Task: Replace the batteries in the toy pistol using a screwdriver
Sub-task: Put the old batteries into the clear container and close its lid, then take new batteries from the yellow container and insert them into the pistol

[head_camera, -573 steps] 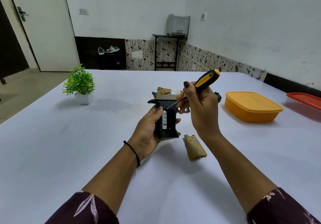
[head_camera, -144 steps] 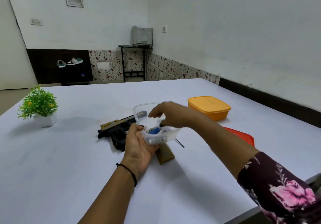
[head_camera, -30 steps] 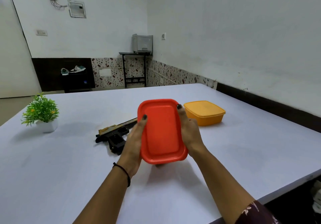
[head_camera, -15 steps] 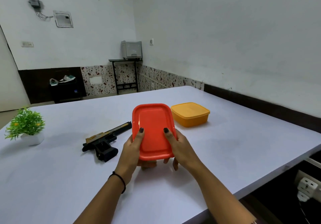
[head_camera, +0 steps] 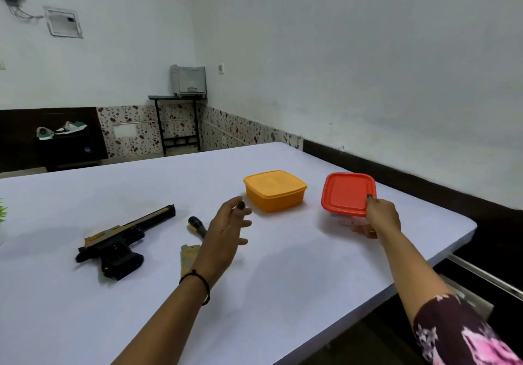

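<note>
The black and tan toy pistol (head_camera: pixel 119 244) lies on its side on the white table (head_camera: pixel 85 322), left of centre. A screwdriver (head_camera: pixel 197 226) with a black and yellow handle lies to its right, partly hidden by my left hand (head_camera: pixel 226 230). The tan battery cover (head_camera: pixel 189 254) lies just below it, also half hidden. My left hand hovers over them with fingers spread and holds nothing. My right hand (head_camera: pixel 380 217) grips the near right corner of the clear box with the red lid (head_camera: pixel 348 193), at the right side of the table.
An orange lidded box (head_camera: pixel 274 190) stands between my two hands, towards the back. The table's right edge runs close to the red-lidded box. A green plant (head_camera: pixel 2 214) shows at the far left edge. A small stand with a printer is against the far wall.
Both hands held the red-lidded box in front of me. My left hand has let go, and my right hand has carried the box to the right, beside the orange box.
</note>
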